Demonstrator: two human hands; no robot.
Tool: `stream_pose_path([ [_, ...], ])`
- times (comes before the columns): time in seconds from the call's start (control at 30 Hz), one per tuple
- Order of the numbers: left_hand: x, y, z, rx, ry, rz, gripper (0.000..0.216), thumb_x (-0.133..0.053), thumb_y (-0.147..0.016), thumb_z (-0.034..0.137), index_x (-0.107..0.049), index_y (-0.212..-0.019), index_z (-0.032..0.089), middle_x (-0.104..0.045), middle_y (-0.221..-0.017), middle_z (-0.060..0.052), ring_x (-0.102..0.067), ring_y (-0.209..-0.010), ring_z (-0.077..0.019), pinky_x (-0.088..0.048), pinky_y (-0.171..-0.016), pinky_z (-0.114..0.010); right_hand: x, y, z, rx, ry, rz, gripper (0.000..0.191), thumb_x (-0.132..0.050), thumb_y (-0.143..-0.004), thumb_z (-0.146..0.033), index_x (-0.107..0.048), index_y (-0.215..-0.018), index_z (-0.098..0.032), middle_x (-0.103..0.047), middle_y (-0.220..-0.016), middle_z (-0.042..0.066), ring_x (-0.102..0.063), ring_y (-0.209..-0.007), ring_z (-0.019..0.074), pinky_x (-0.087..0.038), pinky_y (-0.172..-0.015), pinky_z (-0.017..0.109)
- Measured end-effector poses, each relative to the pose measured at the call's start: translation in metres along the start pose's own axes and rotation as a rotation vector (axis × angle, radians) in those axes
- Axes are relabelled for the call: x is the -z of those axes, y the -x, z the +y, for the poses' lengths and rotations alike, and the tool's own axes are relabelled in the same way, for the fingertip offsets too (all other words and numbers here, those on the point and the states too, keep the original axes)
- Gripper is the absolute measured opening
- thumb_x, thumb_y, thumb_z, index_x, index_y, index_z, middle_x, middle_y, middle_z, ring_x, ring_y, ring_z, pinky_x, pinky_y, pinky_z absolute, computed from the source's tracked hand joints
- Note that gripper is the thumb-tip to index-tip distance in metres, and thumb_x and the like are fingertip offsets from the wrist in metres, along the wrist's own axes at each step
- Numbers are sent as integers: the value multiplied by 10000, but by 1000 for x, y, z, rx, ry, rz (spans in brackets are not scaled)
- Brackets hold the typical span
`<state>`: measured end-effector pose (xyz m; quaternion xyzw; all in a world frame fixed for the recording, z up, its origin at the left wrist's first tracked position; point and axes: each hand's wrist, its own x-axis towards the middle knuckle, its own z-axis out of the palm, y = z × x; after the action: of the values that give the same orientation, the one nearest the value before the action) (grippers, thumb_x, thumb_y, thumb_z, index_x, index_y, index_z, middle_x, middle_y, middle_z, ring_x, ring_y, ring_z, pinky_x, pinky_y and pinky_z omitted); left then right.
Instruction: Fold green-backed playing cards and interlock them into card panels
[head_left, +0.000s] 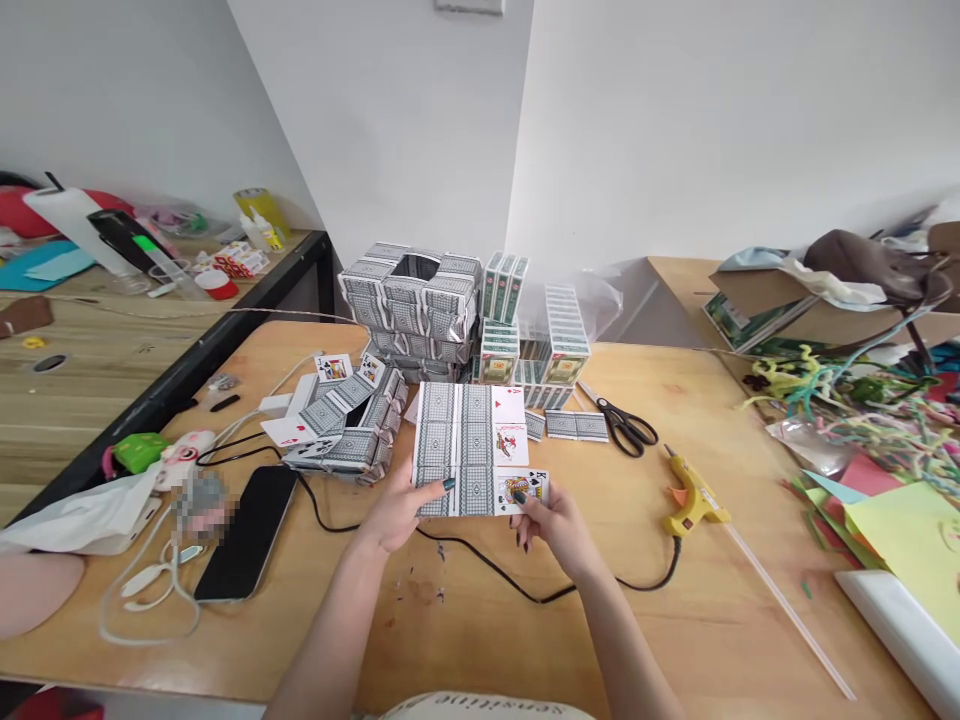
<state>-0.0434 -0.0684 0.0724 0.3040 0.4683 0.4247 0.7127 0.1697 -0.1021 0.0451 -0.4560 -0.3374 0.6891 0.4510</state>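
A flat panel of joined playing cards (461,445) is held up over the wooden table (720,560), mostly grey patterned backs with two face cards at its right side. My left hand (401,512) pinches the panel's lower left edge, thumb on top. At the lower right corner, my right hand (555,530) grips the king card (519,490). Both hands are closed on the panel.
A box built of cards (411,290) and stacked card packs (525,335) stand behind. A half-built card shape (346,425) lies left, beside a phone (247,530) and cables. Scissors (626,428) and a yellow glue gun (694,500) lie right; coloured paper (900,525) far right.
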Motion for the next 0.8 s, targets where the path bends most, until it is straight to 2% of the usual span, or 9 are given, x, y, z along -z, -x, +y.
stream_pose_path([
  [0.37,-8,-2,-1,-141,-90,60,530,-739,-598,239,-546,-1090,202,-620,-1137,-76,-527,-1114,-256,-407,-949,-386,-9,0,-10,4,36,-6,368,-649,-678,-485,-432,-682,-188,-603,-534,-24,-527,-350,105,-391,-326,205],
  [0.47,-10,-2,-2,-169,-150,76,562,-770,-551,226,-552,-1068,201,-643,-1090,-74,-572,-1048,-255,-428,-921,-386,-11,1,-10,-4,54,-19,371,-634,-686,-496,-430,-678,-185,-602,-536,-21,-528,-350,104,-394,-327,202],
  [0.57,-11,-2,-3,-181,-257,143,601,-796,-501,211,-550,-1048,186,-666,-1023,-80,-607,-971,-263,-461,-869,-396,-12,1,-9,-3,69,-40,366,-612,-706,-499,-437,-676,-179,-596,-540,-21,-525,-352,97,-400,-332,200],
  [0.8,-18,2,-2,-192,-325,217,605,-784,-524,225,-538,-1074,173,-670,-1000,-85,-625,-919,-256,-491,-823,-375,-14,1,-10,24,107,-57,346,-587,-736,-485,-420,-679,-187,-552,-490,-51,-485,-332,79,-370,-337,187],
])
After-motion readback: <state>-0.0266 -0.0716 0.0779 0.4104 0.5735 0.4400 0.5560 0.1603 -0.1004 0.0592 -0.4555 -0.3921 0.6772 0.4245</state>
